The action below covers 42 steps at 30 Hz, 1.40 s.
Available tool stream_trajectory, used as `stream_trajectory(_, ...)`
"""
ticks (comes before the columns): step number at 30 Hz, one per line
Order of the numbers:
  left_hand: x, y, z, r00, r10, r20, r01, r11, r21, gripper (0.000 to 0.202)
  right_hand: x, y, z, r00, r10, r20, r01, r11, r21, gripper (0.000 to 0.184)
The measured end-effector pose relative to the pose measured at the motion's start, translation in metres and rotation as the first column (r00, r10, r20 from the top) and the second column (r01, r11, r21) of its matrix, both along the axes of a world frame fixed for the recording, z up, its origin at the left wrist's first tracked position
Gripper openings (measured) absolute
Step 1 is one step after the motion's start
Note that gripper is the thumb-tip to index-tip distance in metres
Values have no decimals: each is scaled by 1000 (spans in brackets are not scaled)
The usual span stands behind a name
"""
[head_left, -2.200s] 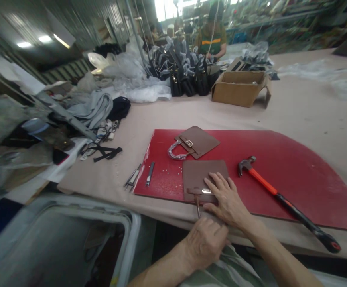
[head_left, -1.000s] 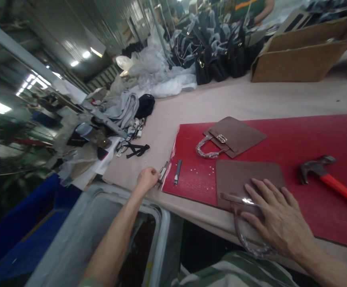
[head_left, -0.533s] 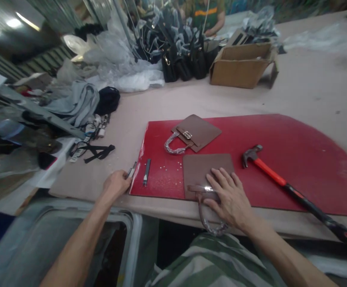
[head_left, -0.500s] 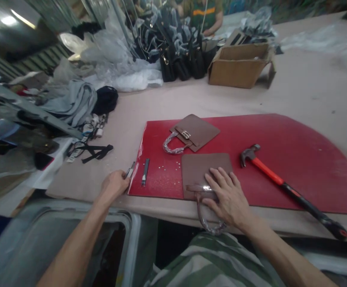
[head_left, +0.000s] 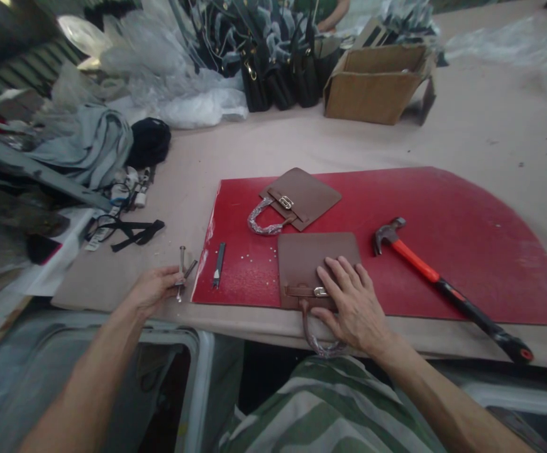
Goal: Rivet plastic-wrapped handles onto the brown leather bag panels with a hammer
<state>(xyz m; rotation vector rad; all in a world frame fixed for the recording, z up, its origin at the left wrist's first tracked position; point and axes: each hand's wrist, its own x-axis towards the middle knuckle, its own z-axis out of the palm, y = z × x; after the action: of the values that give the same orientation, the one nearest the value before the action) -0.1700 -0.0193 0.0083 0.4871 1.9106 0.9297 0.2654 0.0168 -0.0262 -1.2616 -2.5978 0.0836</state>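
Bag handle (head_left: 307, 330) partly under R hand (head_left: 353, 305); L hand (head_left: 153, 288) holds unclear metal tool (head_left: 182, 264).

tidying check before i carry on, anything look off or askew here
Mostly minor. The hammer lies slantwise, its handle end off the red mat near the table edge. The bag under the right hand has its handle drooping over that edge. Pale specks are scattered on the mat.
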Motion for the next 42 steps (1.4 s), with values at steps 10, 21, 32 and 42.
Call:
stream_trajectory(10, 68, -31, 3, 876, 120, 466, -269, 925, 267, 32, 0, 0, 2, 1000, 9, 18, -9, 999, -43, 70)
stream_trajectory(21, 151, -27, -24, 983, -110, -144, 176, 766, 618, 22, -1, 1, 2, 1000, 20, 15, -19, 998, -64, 71)
stream_trajectory(32, 161, -24, -25, 805, -198, -559, 549, 605, 577, 11, -1, 3, 3, 999, 40, -6, -40, 997, -67, 68)
stream_trajectory(42, 178, -23, -28, 910, -191, -369, 405, 607, 684, 11, -2, 4, 4, 1000, 31, -6, -31, 995, -96, 68)
